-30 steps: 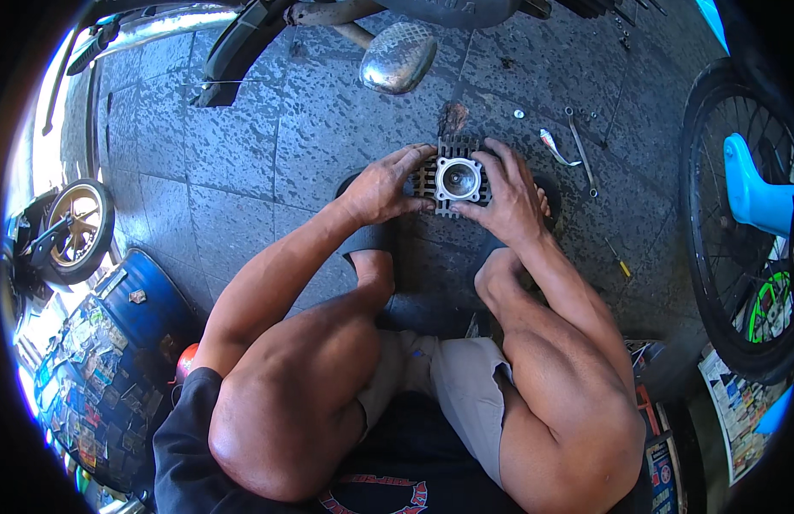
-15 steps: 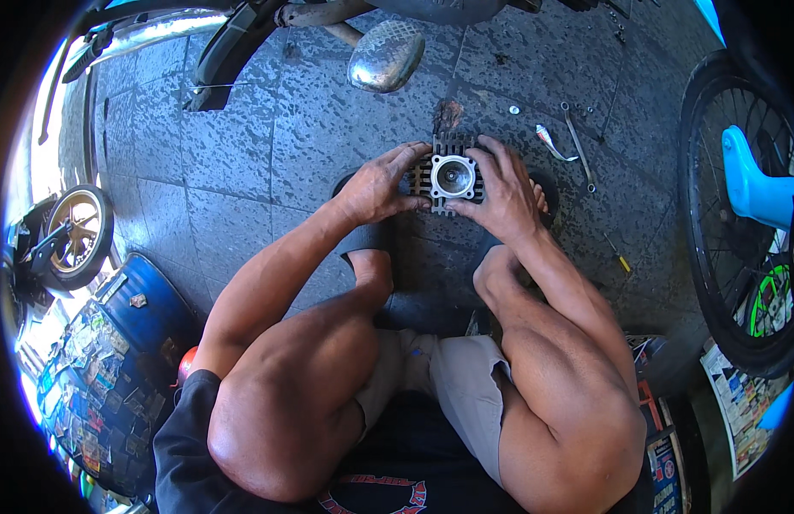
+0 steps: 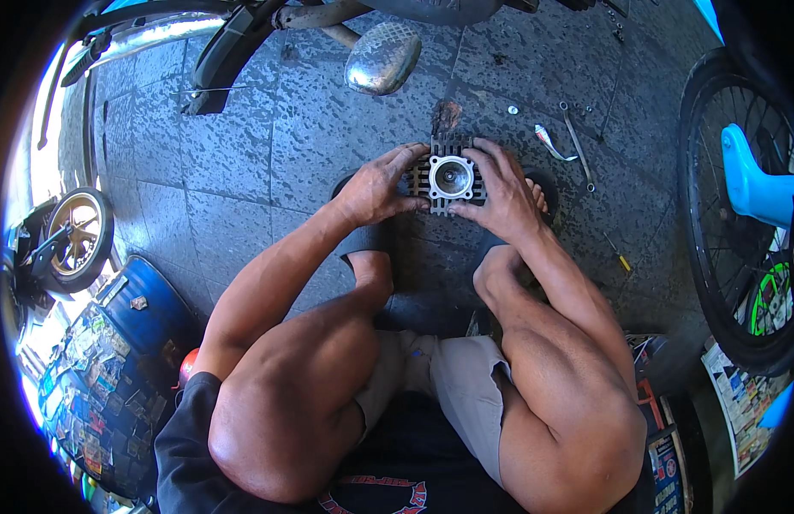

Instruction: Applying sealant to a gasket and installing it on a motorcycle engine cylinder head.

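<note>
Between my feet I hold a finned metal cylinder head [image 3: 451, 178], its round pale rim and dark bowl-shaped hollow facing up. My left hand [image 3: 382, 186] grips its left side, thumb at the near corner and fingers at the far one. On the opposite side my right hand [image 3: 504, 190] is curled round the fins in the same way. The underside of the part is hidden, so I cannot tell whether it rests on the floor.
Right of my hands lie a wrench [image 3: 578, 147], a small tube [image 3: 553, 144] and a yellow-handled screwdriver [image 3: 620, 254]. A motorcycle footpeg [image 3: 382, 58] juts in ahead. A wheel [image 3: 705, 214] stands at right, a blue drum [image 3: 149, 300] at left.
Almost nothing differs. The view has shifted very slightly, and both hands stay on the cylinder head.
</note>
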Motion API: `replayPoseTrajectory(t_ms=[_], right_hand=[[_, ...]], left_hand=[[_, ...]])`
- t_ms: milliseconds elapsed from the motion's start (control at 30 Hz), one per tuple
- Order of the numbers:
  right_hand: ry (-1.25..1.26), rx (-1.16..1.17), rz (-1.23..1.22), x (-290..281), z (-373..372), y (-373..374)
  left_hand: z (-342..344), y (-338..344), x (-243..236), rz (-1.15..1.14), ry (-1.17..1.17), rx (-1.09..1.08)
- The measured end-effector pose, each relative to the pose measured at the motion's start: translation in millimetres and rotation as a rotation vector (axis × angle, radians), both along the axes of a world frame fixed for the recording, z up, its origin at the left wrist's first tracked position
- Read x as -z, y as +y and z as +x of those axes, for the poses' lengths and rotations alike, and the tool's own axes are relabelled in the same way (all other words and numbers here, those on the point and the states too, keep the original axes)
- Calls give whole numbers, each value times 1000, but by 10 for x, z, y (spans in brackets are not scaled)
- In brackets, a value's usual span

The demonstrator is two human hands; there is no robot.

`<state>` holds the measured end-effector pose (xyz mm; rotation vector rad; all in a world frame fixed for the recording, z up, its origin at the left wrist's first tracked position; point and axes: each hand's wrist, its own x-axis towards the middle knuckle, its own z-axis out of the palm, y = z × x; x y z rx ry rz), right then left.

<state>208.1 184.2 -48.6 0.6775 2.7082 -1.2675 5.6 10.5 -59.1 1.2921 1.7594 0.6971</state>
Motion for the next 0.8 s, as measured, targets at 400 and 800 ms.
replayPoseTrajectory(t_ms=[400,800], right_hand=[[-16,-13,-106,0,57,134],[-34,-9,-174,-2,-21,245]], left_hand=[[-19,-7,25,-44,-29,5],[-81,84,-15,-124,-51,-19]])
